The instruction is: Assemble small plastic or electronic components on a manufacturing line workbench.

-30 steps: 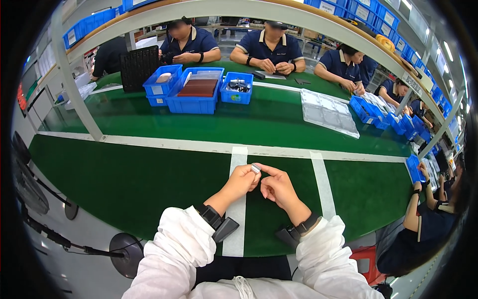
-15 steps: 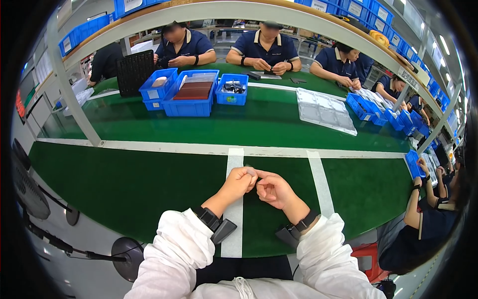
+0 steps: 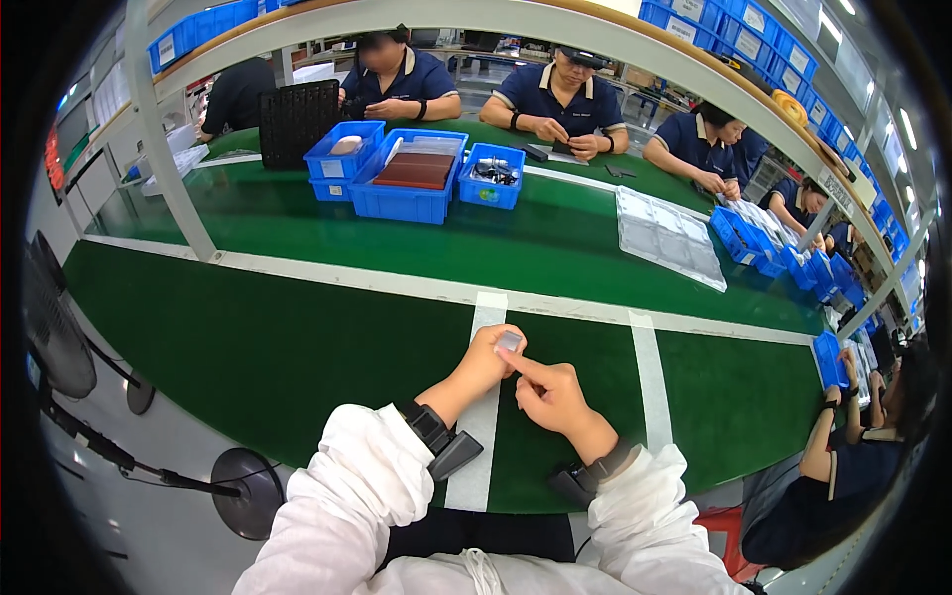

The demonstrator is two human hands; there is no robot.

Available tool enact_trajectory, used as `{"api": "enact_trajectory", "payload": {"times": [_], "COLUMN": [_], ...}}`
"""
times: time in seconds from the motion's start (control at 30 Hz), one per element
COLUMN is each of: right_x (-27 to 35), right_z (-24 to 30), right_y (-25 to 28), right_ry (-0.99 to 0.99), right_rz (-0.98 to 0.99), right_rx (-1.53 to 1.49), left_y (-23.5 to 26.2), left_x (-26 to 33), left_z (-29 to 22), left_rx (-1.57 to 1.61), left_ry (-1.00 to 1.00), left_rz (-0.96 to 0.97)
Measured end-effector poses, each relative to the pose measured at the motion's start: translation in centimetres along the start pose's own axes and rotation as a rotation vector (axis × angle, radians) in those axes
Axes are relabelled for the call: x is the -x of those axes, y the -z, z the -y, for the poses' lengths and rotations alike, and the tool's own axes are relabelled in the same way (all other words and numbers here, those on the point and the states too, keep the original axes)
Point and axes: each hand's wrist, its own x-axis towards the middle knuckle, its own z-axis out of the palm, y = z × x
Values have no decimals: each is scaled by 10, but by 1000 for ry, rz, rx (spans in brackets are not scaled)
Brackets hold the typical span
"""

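Note:
My left hand [image 3: 488,357] is closed over the green bench, with a small, flat, silver-grey rectangular piece [image 3: 510,341] showing at the top of its grip. What the piece is exactly, I cannot make out; its lower part is hidden by the fingers. My right hand [image 3: 555,397] comes in from the right with its index finger stretched out, the tip touching the lower edge of the piece. Its other fingers are loosely curled, and nothing shows in them. A black strapped device sits on each of my wrists.
Two pale tape strips [image 3: 650,377] cross the green bench [image 3: 347,357]. Beyond a white rail [image 3: 377,285] stand blue bins [image 3: 409,203] and a clear tray [image 3: 666,236]. Several co-workers sit opposite and at right. A shelf beam spans overhead, held by a white post [image 3: 164,139].
The view has tilted and shifted slightly. My left hand has turned so that the silver-grey piece now shows on top, and my right index finger points at it from below.

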Motion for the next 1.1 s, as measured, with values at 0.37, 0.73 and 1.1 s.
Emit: {"api": "enact_trajectory", "payload": {"times": [0.37,0.73,1.1], "right_x": [-1,-8,-3], "right_z": [0,-2,8], "right_y": [3,14,10], "right_ry": [160,-538,-171], "right_rz": [43,-46,-67], "right_rx": [134,-420,-341], "left_y": [-6,-7,-8], "left_x": [-4,1,-2], "left_z": [-1,-6,-4], "left_rx": [177,-13,-108], "left_ry": [112,27,84], "left_rz": [-33,102,11]}}
